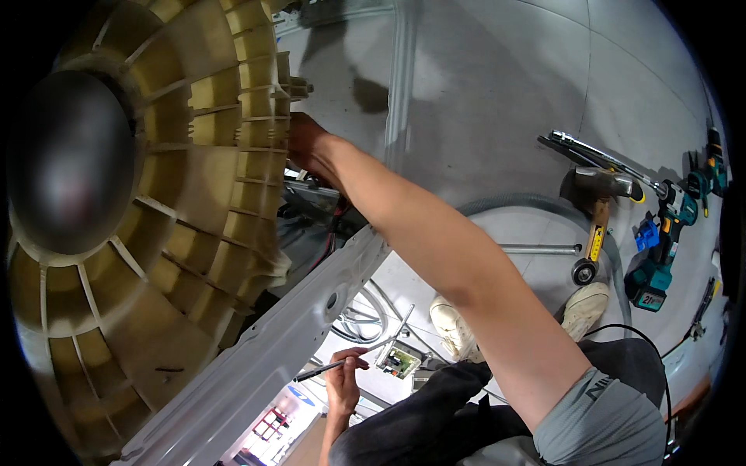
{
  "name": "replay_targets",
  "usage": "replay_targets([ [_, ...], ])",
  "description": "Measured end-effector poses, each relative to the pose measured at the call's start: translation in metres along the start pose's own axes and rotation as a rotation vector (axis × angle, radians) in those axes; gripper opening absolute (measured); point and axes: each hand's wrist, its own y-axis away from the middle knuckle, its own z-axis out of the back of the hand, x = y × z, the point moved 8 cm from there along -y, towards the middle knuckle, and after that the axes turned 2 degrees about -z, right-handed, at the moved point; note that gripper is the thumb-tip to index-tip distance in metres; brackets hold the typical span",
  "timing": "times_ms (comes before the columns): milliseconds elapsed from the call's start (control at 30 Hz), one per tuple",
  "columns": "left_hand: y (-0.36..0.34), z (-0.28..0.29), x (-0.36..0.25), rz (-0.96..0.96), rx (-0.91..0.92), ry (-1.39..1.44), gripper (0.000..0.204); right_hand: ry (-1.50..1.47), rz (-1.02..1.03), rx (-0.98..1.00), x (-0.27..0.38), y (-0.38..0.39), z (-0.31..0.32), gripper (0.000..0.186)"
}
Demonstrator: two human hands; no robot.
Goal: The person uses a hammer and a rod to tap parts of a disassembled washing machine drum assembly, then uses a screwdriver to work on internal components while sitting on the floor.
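Note:
My right hand [309,144] reaches in at the edge of a large yellowed, ribbed plastic tub [183,186], which fills the left side. Its fingers are hidden behind the tub's rim, so what they touch cannot be seen. Lower down, my left hand [343,379] is closed around a long, slim metal rod tool [318,370] with a dark end, held slantwise beyond a white metal panel [256,361]. That panel runs diagonally below the tub, with wires and dark parts [311,225] between them. A dark round hub [71,163] sits at the tub's centre.
On the floor at right lie a hammer [600,186], ratchet wrenches [594,151], a teal cordless power tool [660,256] and pliers [703,311]. A grey hose [536,203] curves near my shoes [587,307]. A circuit board [399,362] lies by my left hand.

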Motion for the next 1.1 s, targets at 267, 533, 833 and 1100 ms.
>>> replay_targets([
  [267,0.002,0.008,0.008,0.005,-0.015,0.036,0.023,0.230,0.065,-0.030,0.007,0.000,0.000,0.028],
  [533,0.007,0.008,0.007,-0.003,-0.043,0.039,0.023,0.244,0.036,-0.147,0.004,-0.003,0.015,0.023],
  [833,-0.008,-0.018,-0.015,-0.081,0.012,0.019,0.024,0.785,0.207,-0.289,0.028,-0.021,0.048,0.023],
  [1100,-0.021,-0.061,-0.037,-0.255,0.075,-0.130,0.026,1.356,0.519,-0.240,0.160,0.153,-0.010,0.024],
])
